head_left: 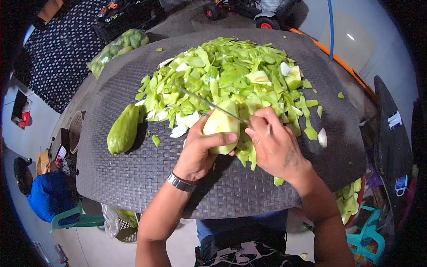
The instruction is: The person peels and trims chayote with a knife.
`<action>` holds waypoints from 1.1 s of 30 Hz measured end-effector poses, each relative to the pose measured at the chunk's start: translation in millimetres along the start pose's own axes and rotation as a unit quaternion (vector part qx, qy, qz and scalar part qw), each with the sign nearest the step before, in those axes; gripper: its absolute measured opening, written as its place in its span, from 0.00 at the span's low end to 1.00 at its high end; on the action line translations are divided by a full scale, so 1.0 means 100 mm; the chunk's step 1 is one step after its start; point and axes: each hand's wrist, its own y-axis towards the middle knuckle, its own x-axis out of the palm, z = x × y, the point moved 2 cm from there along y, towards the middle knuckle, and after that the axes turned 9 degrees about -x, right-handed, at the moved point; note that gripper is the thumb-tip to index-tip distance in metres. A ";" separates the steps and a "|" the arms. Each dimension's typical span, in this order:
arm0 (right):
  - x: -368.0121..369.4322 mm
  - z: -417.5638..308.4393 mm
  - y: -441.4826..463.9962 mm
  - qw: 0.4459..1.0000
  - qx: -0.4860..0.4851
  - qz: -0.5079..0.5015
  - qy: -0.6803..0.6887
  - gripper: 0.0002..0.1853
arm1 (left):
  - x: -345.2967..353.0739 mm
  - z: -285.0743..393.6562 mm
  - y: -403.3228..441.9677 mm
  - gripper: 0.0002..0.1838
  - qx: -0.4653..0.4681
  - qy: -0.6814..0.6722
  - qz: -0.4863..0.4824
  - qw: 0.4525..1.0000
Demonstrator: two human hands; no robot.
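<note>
A pale, peeled chayote (221, 122) rests in my left hand (202, 149), the thumb lying across its front. My right hand (278, 147) is closed around the handle of a knife (209, 103), whose thin blade crosses the top of the chayote toward the upper left. The handle is mostly hidden by my fingers. Behind both hands spreads a large heap of green peelings (231, 73) with some whitish chunks in it. Left of the heap lies a whole unpeeled chayote (123, 130), apart from my hands.
All this lies on a dark woven-pattern table (133, 182). A bag of green chayotes (120, 49) stands beyond its far left edge. Below the right edge sits a container of pale green pieces (349, 200) near a teal chair (367, 233). A person in blue (51, 196) sits at the left.
</note>
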 end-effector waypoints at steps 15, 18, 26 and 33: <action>0.08 -0.05 -0.05 0.990 0.053 -0.102 -0.077 0.21 | 0.06 0.00 -0.05 0.29 0.002 0.010 0.046 0.999; 0.04 -0.07 -0.04 0.989 0.069 -0.106 -0.081 0.21 | 0.04 -0.02 -0.03 0.30 0.026 0.045 0.052 0.997; -0.10 0.07 -0.05 0.991 0.019 -0.101 -0.088 0.23 | -0.06 0.00 -0.02 0.25 -0.025 0.015 -0.001 1.000; 0.10 0.12 -0.09 0.999 0.030 -0.044 -0.004 0.18 | 0.01 -0.01 0.00 0.26 -0.010 -0.002 0.028 1.000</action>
